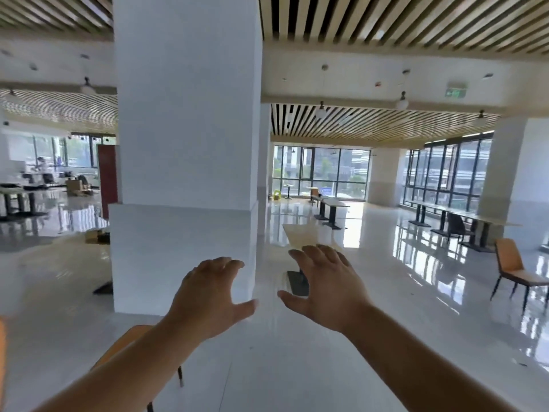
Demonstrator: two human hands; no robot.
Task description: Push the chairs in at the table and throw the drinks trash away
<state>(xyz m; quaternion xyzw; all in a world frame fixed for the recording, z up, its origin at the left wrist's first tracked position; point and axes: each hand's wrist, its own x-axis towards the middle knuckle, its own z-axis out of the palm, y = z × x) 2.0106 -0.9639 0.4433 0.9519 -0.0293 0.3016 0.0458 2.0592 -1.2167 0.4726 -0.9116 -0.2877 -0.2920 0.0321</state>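
Note:
Both my hands are raised in front of me with fingers spread and nothing in them: my left hand at centre, my right hand just to its right. An orange chair shows partly below my left forearm, its seat mostly hidden by the arm. Another orange chair stands alone on the floor at the right. A light-topped table on a dark pedestal base stands just beyond my right hand. No drinks trash is visible.
A wide white pillar rises straight ahead, left of centre. Long tables stand further back by the windows, and a dark chair sits at the right-hand table row. Glossy white floor spreads to the right.

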